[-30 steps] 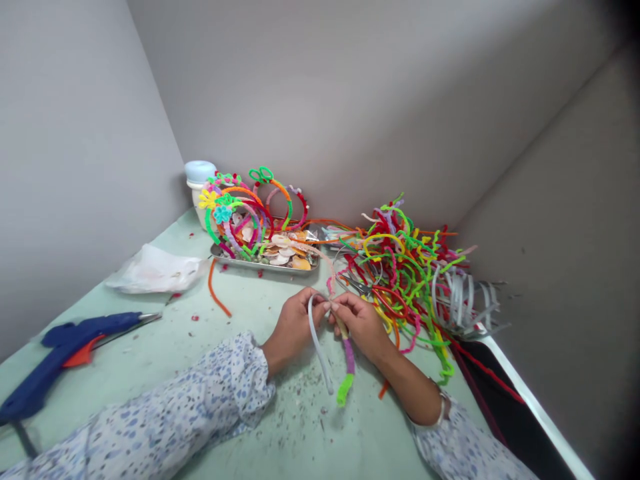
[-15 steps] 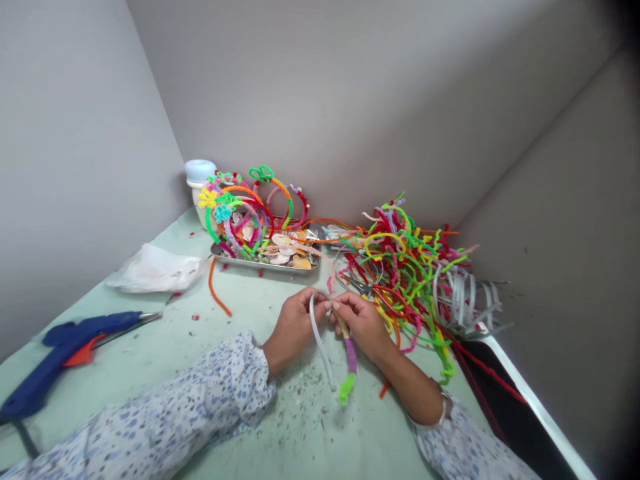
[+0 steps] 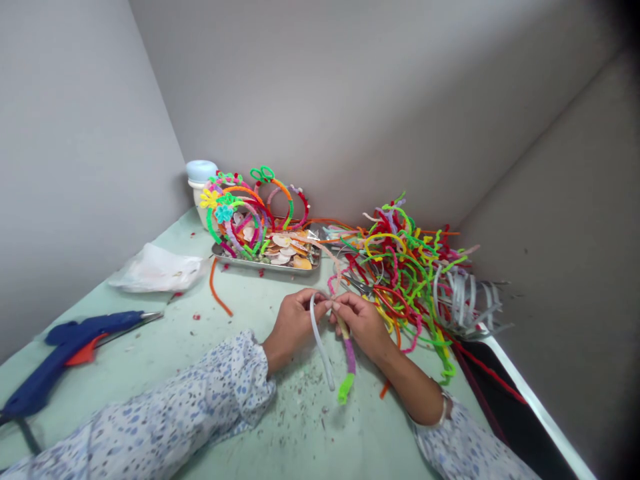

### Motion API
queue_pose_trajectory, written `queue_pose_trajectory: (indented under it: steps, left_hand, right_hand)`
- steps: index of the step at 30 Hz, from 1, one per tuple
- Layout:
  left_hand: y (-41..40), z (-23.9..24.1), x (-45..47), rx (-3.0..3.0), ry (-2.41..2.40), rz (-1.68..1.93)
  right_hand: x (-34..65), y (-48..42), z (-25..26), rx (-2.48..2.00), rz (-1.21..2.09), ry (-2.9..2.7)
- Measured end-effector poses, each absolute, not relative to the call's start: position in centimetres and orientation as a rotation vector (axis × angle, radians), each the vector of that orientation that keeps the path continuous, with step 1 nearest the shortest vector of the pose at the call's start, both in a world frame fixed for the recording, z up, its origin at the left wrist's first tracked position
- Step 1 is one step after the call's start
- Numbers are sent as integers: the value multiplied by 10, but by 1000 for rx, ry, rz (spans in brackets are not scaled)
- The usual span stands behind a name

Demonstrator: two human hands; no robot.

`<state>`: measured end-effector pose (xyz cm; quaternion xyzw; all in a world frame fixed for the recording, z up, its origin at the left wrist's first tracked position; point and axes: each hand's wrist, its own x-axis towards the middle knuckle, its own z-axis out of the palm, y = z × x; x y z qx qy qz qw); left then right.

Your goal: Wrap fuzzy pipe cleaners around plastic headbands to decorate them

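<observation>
Between both hands is a headband (image 3: 321,347), its bare whitish end hanging down on the left. The other end is wrapped in tan, purple (image 3: 351,357) and bright green pipe cleaner. My left hand (image 3: 294,325) is closed, pinching the headband near its top. Closed beside it, my right hand (image 3: 367,327) grips the wrapped side, fingertips meeting the left ones. From the fingertips a pale pink pipe cleaner (image 3: 336,267) rises; its lower end is hidden by the fingers.
Finished-looking headbands (image 3: 240,213) stand in a metal tray (image 3: 295,270) of shell-like pieces. Tangled pipe cleaners (image 3: 410,267) lie right, with scissors (image 3: 361,285) and bare headbands (image 3: 463,297). A blue glue gun (image 3: 75,347), plastic bag (image 3: 157,268) and lidded jar (image 3: 201,175) are left.
The pale pink pipe cleaner above the fingertips has shifted slightly and stands more to the right. Both hands keep nearly the same place and grip.
</observation>
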<state>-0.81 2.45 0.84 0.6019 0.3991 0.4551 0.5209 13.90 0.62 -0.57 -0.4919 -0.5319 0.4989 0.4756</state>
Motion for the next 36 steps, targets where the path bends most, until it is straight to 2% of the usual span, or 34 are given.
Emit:
queue_pose_trajectory:
  steps: [30,36]
  left_hand:
    - [23,5,-9,1381,882,1056]
    - [26,-2,-8,1377,868,1075]
  right_hand:
    - [140,5,0,-1193,1399,-1237]
    - [139,5,4,-1204,1350,-1253]
